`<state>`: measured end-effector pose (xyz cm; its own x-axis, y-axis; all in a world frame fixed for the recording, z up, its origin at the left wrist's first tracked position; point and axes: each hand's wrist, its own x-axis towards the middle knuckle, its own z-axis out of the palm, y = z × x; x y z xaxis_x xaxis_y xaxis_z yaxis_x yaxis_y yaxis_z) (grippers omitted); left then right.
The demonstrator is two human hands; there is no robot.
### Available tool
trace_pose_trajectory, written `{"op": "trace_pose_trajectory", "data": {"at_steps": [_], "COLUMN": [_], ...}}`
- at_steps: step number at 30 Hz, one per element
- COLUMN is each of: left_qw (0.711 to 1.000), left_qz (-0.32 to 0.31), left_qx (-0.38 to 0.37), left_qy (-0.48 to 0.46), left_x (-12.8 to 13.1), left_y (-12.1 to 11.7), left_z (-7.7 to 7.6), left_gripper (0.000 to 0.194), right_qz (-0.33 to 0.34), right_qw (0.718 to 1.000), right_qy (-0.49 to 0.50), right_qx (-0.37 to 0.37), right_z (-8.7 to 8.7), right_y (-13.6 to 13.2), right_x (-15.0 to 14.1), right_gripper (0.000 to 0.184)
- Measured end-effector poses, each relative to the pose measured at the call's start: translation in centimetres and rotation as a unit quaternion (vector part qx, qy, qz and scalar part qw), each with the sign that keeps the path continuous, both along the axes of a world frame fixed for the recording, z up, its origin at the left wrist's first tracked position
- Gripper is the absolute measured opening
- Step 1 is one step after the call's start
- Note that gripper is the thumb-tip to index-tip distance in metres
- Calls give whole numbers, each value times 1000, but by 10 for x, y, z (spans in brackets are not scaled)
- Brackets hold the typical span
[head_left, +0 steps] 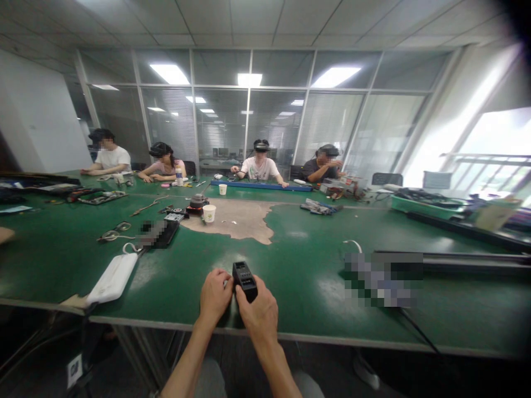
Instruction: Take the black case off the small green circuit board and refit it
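A small black box-shaped device (244,279) stands near the front edge of the green table (307,265). My right hand (259,314) is wrapped round its lower part. My left hand (214,296) is closed beside it on the left, fingertips pinched against the device's side, with something small and pale showing between them that I cannot make out.
A white flat pack (113,278) lies at the left front. A paper cup (209,213) and black parts sit mid-table by a worn brown patch (240,219). A long dark rail (456,260) lies on the right. Several people sit at the far side.
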<state>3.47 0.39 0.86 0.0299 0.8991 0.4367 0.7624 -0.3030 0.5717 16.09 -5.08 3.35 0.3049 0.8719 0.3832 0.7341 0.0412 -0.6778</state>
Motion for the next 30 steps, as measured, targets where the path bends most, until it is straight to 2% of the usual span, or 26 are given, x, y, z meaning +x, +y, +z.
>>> {"op": "trace_pose_trajectory", "data": {"at_steps": [5, 8, 10, 14, 19, 26, 30], "left_qw": [1000, 1000, 1000, 1000, 1000, 1000, 1000], "left_qz": [8, 7, 4, 0, -1, 3, -2], "left_qx": [6, 13, 13, 7, 6, -1, -1], "left_qy": [0, 6, 6, 6, 10, 11, 12], "left_x": [1, 2, 2, 1, 1, 1, 1], "left_y": [0, 0, -1, -1, 0, 1, 1], "left_z": [0, 0, 0, 1, 2, 0, 0], "left_gripper": [25, 26, 26, 26, 25, 26, 26], "right_qz": [32, 6, -26, -80, -96, -95, -102], "right_qw": [997, 994, 995, 996, 994, 991, 989], "right_qy": [46, 46, 34, 5, -46, -97, -107], "right_qx": [59, 99, 95, 43, 22, 15, 18], "right_z": [26, 32, 26, 2, -20, -25, -22], "right_y": [11, 17, 20, 21, 21, 17, 13], "right_x": [10, 28, 44, 70, 82, 77, 76], "right_gripper": [44, 48, 50, 54, 50, 49, 64]}}
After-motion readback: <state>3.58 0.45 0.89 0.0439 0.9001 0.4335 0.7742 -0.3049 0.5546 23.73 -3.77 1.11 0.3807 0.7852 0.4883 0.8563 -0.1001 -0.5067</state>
